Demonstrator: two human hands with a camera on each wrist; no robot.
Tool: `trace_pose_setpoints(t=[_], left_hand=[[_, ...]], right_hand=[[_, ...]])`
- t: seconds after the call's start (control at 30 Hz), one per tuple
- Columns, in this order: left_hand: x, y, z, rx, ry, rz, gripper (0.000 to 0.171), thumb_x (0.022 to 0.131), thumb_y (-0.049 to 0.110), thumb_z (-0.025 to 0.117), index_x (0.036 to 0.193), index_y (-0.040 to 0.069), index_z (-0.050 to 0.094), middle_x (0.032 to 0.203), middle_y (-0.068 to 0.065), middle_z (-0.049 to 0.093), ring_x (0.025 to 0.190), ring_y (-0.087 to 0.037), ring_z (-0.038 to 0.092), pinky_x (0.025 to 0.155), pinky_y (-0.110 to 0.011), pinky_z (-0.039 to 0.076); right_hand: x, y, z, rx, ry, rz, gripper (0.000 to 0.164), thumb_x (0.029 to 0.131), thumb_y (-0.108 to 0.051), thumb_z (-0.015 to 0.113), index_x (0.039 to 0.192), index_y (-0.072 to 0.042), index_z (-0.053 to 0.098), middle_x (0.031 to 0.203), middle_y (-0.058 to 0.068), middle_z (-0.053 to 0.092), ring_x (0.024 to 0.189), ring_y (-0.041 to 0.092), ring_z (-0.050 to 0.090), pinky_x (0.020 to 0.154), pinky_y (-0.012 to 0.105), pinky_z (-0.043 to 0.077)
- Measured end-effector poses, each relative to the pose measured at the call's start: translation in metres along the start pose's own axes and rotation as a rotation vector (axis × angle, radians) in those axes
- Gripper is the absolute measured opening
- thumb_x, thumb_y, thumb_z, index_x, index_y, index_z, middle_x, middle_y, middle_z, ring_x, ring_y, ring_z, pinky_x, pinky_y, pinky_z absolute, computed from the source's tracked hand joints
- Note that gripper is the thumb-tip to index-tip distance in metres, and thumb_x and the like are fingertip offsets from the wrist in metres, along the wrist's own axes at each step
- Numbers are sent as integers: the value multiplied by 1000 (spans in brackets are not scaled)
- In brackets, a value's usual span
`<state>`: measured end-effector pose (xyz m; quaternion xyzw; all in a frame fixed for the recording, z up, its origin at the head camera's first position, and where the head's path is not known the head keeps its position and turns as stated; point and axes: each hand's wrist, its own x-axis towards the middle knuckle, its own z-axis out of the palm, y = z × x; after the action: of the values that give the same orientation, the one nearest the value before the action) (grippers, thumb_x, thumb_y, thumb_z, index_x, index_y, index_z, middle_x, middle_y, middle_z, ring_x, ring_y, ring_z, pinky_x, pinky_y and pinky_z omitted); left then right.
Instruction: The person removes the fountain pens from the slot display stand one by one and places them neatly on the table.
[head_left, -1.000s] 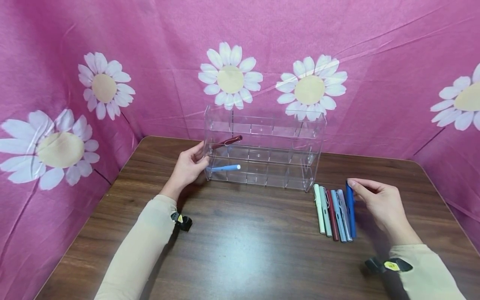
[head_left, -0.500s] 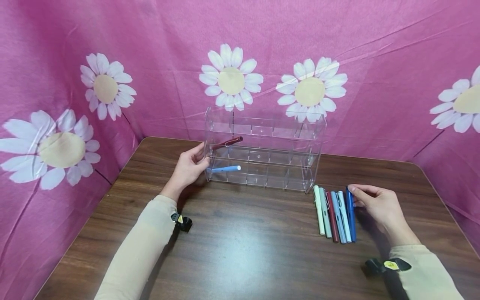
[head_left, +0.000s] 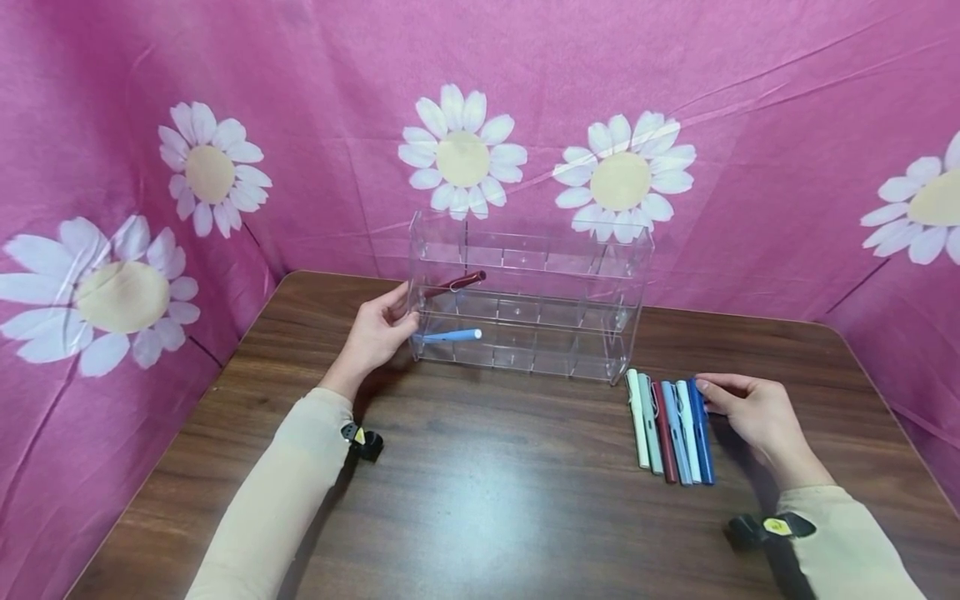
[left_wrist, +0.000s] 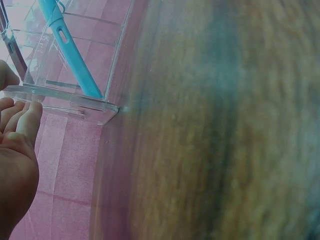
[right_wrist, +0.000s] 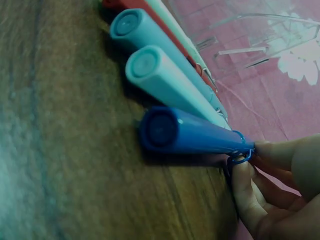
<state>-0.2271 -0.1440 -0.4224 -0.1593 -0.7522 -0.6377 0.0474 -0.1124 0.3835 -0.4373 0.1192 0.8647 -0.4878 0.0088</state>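
My left hand (head_left: 377,332) grips the left side wall of a clear plastic pen rack (head_left: 513,367), thumb on one face and fingers on the other in the left wrist view. In the rack's left end lie a dark red pen (head_left: 457,284) and a light blue pen (left_wrist: 75,62), on separate tiers. On the right, my right hand (head_left: 757,417) pinches the cap end of a dark blue pen (right_wrist: 200,134) between thumb and fingers. That pen lies at the right end of a row of pens, close beside a pale mint pen (right_wrist: 172,80).
Left of it in the row are a grey-blue pen (head_left: 677,437), a dark red pen (head_left: 665,437) and two green pens, the palest green pen (head_left: 638,421) outermost, near the rack's right foot. A pink flowered cloth (head_left: 525,50) hangs behind the wooden table (head_left: 480,517).
The dark blue pen has come down and slightly left against the row, its clip side now facing up. My right hand moved with it; the left hand and rack stayed put.
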Motion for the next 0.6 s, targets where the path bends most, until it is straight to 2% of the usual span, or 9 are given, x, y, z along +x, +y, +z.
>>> trace_pose_setpoints(t=[0.13,0.2,0.33,0.43,0.6], left_hand=[[1,-1,-1,-6,-7,-9,60,95,-14,57,154,-11,49,146,-35,60,134,-38,63,107,-17,57],[2,-1,0,-10,-8,-10,61,95,-14,57,155,-12,48,147,-35,59,136,-43,60,107,-18,57],[2,0,0,-23,-12,-22,61,95,-14,56,156,-12,47,149,-34,58,138,-44,58,107,-17,56],[2,1,0,-30,-18,-29,61,96,-13,56,156,-12,45,151,-34,56,141,-44,56,108,-17,55],[2,1,0,-41,-18,-31,62,96,-14,56,156,-13,45,151,-34,56,141,-43,56,108,-16,55]], right_hand=[[0,0,2,-52,21,-12,41,108,-16,66,133,16,67,85,-30,71,76,-10,69,66,16,65],[0,-1,3,-81,31,-12,39,108,-16,66,133,14,69,86,-25,73,76,-10,67,65,15,64],[-2,-3,4,-143,46,-4,36,107,-16,67,130,12,72,96,-2,81,76,-11,65,64,15,63],[-3,-6,5,-194,52,-1,36,107,-17,67,128,11,73,105,15,81,76,-11,63,63,15,62],[-7,-10,5,-263,57,-5,35,107,-19,67,125,10,75,111,24,80,77,-10,58,60,16,58]])
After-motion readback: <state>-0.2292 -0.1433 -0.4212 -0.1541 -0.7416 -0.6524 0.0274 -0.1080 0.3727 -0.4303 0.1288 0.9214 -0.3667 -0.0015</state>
